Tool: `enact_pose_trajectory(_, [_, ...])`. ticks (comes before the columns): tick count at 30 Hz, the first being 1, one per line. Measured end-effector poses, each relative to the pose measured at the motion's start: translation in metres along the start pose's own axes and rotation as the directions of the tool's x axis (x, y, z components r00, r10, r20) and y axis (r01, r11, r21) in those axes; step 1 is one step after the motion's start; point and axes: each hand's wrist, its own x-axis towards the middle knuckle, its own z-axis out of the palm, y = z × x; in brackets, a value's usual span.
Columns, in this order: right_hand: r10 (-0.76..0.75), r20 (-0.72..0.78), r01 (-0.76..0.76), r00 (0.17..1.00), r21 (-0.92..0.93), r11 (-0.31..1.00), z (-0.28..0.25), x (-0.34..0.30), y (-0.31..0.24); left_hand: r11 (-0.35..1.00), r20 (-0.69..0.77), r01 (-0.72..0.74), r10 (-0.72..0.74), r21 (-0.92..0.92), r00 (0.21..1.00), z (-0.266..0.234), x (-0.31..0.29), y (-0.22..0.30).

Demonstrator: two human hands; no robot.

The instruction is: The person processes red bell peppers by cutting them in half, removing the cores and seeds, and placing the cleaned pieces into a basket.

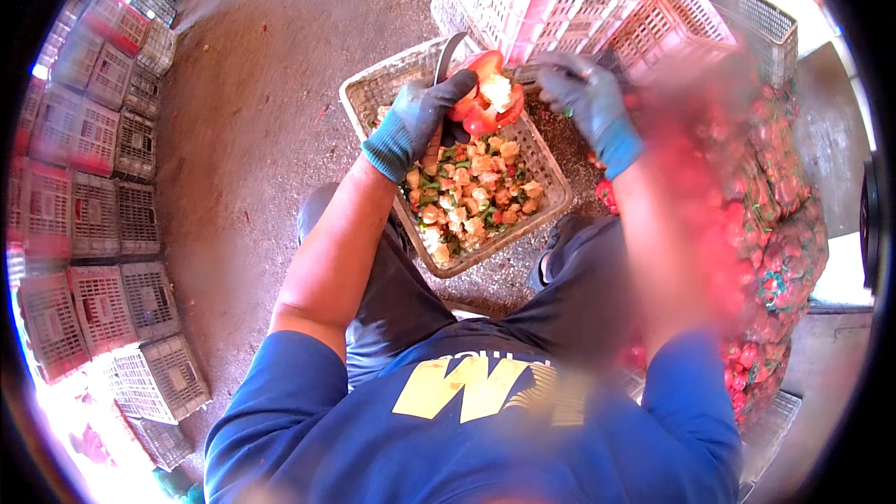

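My left hand (425, 117), in a dark glove with a blue cuff, is closed around a red bell pepper (481, 117). The pepper is cut open, and its pale, seedy core shows. A knife blade (449, 58) sticks up beside the pepper, and what looks like its brown handle shows below the same hand. To the right of the pepper, apart from it, is my gloved right hand (593, 107). Its fingers are blurred, with a small green bit near them. Both hands are over the far part of a shallow plastic crate (558, 185) holding several pale pepper cores (476, 196) with green stems.
Pink and white crates (569, 14) stand just beyond my hands, one with red peppers inside. A large pile of red peppers (756, 215), partly in netting, fills the right side. Stacked crates (93, 131) line the left. Bare floor (252, 103) lies between.
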Motion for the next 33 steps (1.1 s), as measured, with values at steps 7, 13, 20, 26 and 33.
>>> enact_pose_trajectory(7, [-0.329,0.082,0.273,0.941,-0.759,0.591,0.038,-0.031,0.045,0.900,-0.042,-0.038,0.062,0.434,0.997,0.028,0.005,-0.008])
enact_pose_trajectory(13, [-0.142,0.018,0.080,0.990,-0.892,0.446,0.034,-0.026,0.051,0.715,-0.046,-0.078,0.152,0.695,0.987,0.047,0.015,-0.022])
enact_pose_trajectory(20, [-0.148,-0.028,0.030,0.989,-0.924,0.381,0.015,-0.022,0.067,0.679,-0.016,-0.044,0.081,0.733,0.997,0.067,0.023,-0.013])
enact_pose_trajectory(26, [-0.432,0.058,0.205,0.900,-0.932,0.301,0.006,-0.011,0.099,0.661,0.020,-0.100,0.128,0.744,0.992,0.055,0.034,-0.033])
enact_pose_trajectory(33, [-0.159,-0.050,0.094,0.986,-0.618,0.780,0.016,-0.015,0.111,0.649,-0.079,-0.127,0.279,0.750,0.957,0.063,0.017,-0.037])
